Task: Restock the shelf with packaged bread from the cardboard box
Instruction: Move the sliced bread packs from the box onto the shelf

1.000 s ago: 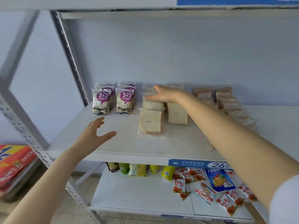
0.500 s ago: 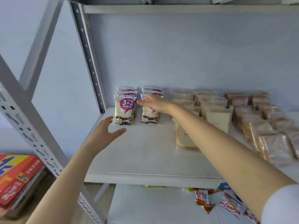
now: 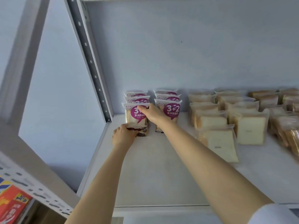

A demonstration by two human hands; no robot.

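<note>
Two rows of purple-labelled "3+2" bread packs stand upright at the back left of the white shelf [image 3: 161, 167]. My left hand [image 3: 123, 136] grips the bottom edge of the front pack of the left row [image 3: 136, 117]. My right hand [image 3: 151, 112] holds that same pack near its top right corner. The right row's front pack [image 3: 170, 110] stands just beside my right wrist. White sliced-bread packs [image 3: 249, 130] stand and lean in rows to the right. No cardboard box is in view.
Brown bread packs [image 3: 265, 99] fill the shelf's far right. A perforated grey upright post [image 3: 90, 62] runs along the shelf's left side. Red and orange packages [image 3: 11, 206] lie on a neighbouring rack at the lower left. The blue wall closes the back.
My right hand moved left from the white bread rows to the left "3+2" row. My left hand reached forward and took hold of the front pack's bottom edge. The view tilted up.
</note>
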